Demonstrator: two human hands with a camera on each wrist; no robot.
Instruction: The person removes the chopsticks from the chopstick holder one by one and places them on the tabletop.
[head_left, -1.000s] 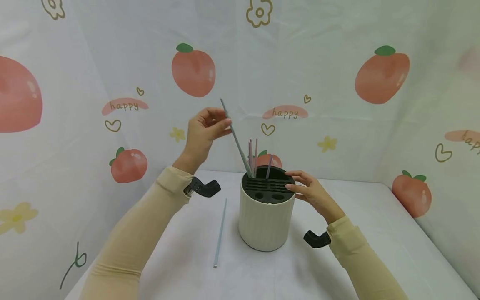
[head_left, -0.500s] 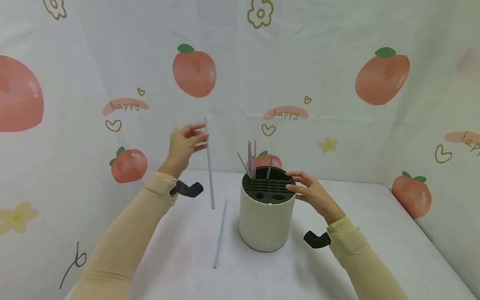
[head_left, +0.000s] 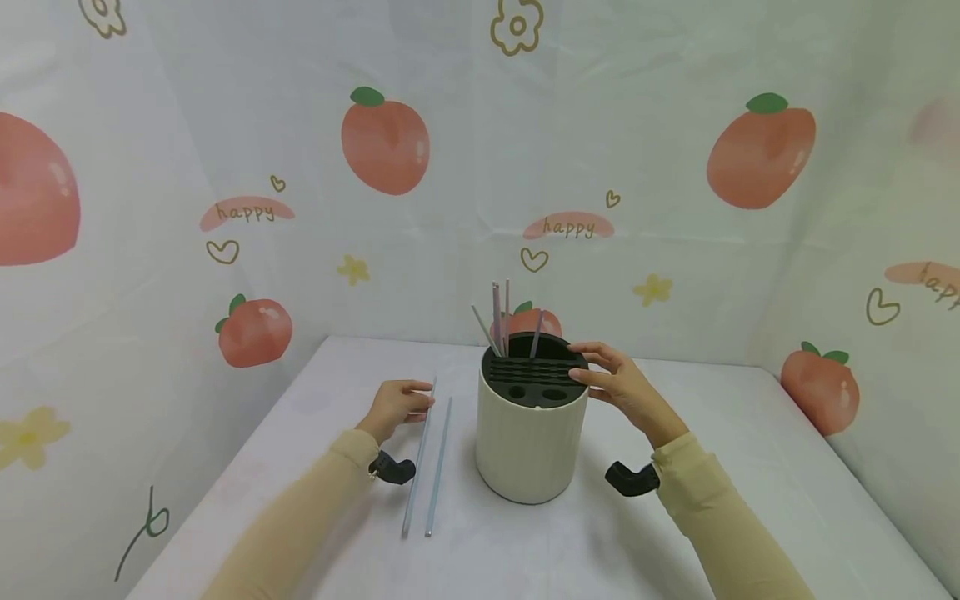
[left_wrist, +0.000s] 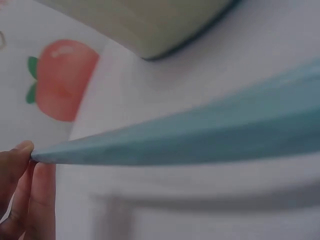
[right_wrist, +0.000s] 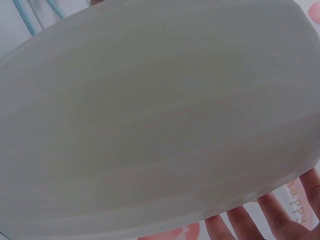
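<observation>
In the head view my left hand (head_left: 396, 407) pinches a thin light-blue stick (head_left: 412, 500) near its far end, low over the table. The left wrist view shows that blue stick (left_wrist: 200, 132) large, with a shadow below it. A second pale blue stick (head_left: 439, 467) lies to its right. My right hand (head_left: 626, 387) holds the upper right rim of a cream ribbed round desk organizer (head_left: 531, 450) with a black slotted top. In the right wrist view several fingers (right_wrist: 240, 222) rest along the side of the organizer (right_wrist: 160, 115).
From the organizer's rear compartment stand a pale green stick (head_left: 486, 329), pinkish sticks (head_left: 497, 312) and a purple stick (head_left: 537, 332). Two holes and several slots show in its top. Behind the white table (head_left: 675, 517) hangs a peach-printed cloth (head_left: 465, 125).
My left hand has brought the blue stick away from the organizer, leftward and down, to beside the other blue stick. The right hand has stayed on the organizer.
</observation>
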